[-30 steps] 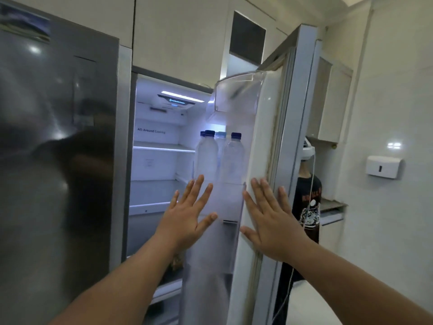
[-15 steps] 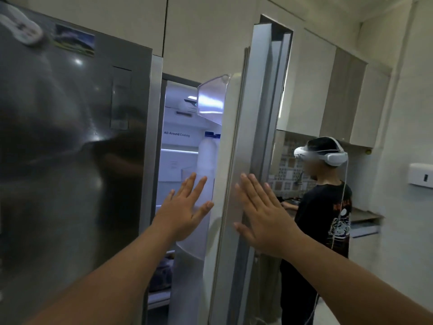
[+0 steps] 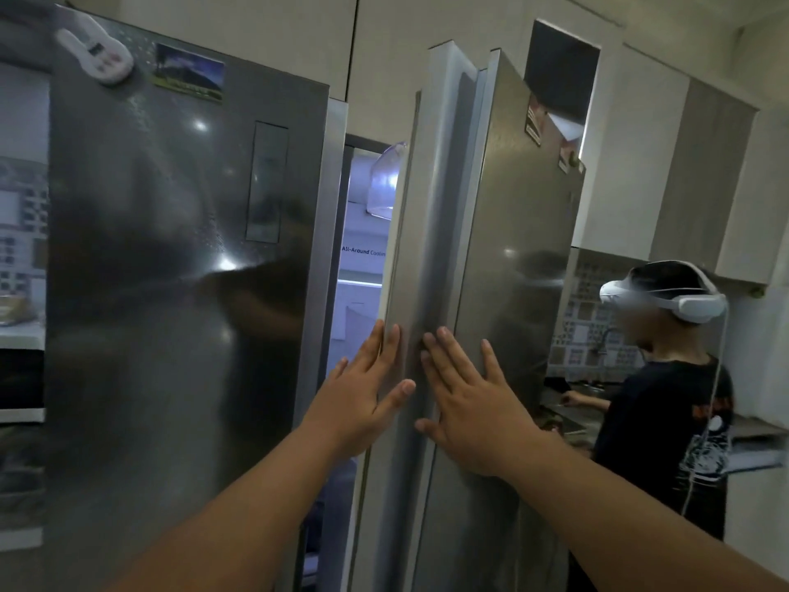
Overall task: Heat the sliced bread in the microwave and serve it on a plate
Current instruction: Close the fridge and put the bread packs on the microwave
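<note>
Bread is nowhere in view, nor microwave or plate; both hands push a fridge door shut.

Head view: the left hand (image 3: 363,399) and right hand (image 3: 465,403) lie flat with fingers straight and spread, holding nothing, side by side on the right door (image 3: 504,258). Left fingertips rest at the door's inner edge, the right palm on its steel face, likely so the push lands far from the hinge and swings it easily. Only a narrow lit gap (image 3: 363,267) remains between it and the closed left door (image 3: 179,271), with a clear door bin (image 3: 386,181) showing through. Two magnets (image 3: 141,66) sit high on the left door. Another person (image 3: 674,403) in a headset stands apart at the counter to the right.
</note>
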